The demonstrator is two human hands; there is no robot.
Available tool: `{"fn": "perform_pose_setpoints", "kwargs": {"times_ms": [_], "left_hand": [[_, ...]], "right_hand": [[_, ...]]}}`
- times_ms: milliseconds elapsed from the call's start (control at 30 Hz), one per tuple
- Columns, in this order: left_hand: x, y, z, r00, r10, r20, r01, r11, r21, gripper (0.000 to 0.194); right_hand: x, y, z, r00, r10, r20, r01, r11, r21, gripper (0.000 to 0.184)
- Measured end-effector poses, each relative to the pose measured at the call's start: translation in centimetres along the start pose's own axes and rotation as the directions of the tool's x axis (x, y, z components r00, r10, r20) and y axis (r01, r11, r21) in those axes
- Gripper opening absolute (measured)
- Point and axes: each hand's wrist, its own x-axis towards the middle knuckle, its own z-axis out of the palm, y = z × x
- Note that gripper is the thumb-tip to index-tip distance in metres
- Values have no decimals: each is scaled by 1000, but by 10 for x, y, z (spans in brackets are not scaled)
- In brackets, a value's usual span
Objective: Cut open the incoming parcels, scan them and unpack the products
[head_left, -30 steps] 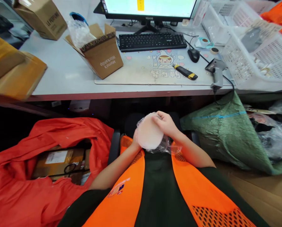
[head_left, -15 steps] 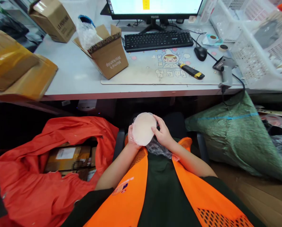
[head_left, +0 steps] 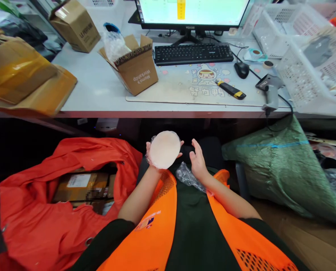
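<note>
centrally, left hand [head_left: 152, 156] grips the pale round disc [head_left: 164, 149] upright above the lap, below the desk [head_left: 100, 94] edge; right hand [head_left: 197, 160], spread and empty, just beside its right rim, crumpled clear wrap [head_left: 186, 176] beneath

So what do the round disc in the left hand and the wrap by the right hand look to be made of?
Disc: pale pinkish-white, matte, looks soft, perhaps foam or silicone; can't tell which. A glossy clear film seems to cling round its edge. Wrap: thin clear plastic, crinkled and shiny, lying on the lap under the open right hand. Left hand grips the disc.
</note>
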Motion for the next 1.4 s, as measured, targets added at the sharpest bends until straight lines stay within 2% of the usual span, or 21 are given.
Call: {"fn": "perform_pose_setpoints", "kwargs": {"times_ms": [67, 167, 267, 367, 433, 567, 800, 900, 1033, 1267, 1400], "left_hand": [[0, 12, -3, 1000, 26, -5, -26, 999, 40, 91], [3, 19, -12, 997, -17, -76, 24, 996, 83, 93], [6, 19, -18, 990, -53, -132, 61, 997, 53, 82], [6, 18, -16, 986, -76, -150, 78, 997, 5, 79], [4, 18, -12, 990, -68, -126, 68, 998, -3, 80], [1, 18, -6, 998, 65, -20, -64, 998, 16, 86], [1, 20, -8, 998, 20, -65, -16, 998, 59, 74], [-1, 20, 0, 998, 60, -26, -59, 998, 36, 81], [0, 21, 8, 998, 58, 22, -58, 998, 12, 91], [5, 20, -4, 991, 68, 117, -69, 998, 8, 93], [5, 20, -4, 988, 56, 144, -51, 998, -41, 93]], "right_hand": [[-2, 8, 0, 997, 72, 7, -72, 997, 20, 75], [-5, 16, 3, 989, 138, 50, -141, 989, 52, 75], [-6, 18, 6, 988, 138, 67, -143, 986, 83, 72], [-5, 18, 8, 988, 138, 65, -145, 984, 106, 68], [-5, 19, 8, 987, 146, 69, -153, 982, 113, 67], [-5, 23, 10, 984, 160, 83, -169, 979, 112, 69], [-5, 21, 11, 977, 184, 108, -198, 971, 134, 65], [-5, 20, 10, 972, 197, 126, -214, 967, 137, 63], [-5, 20, 10, 971, 196, 138, -215, 966, 143, 63], [-4, 20, 10, 969, 195, 152, -216, 966, 140, 60], [-4, 20, 10, 967, 199, 156, -221, 965, 141, 59]]}}
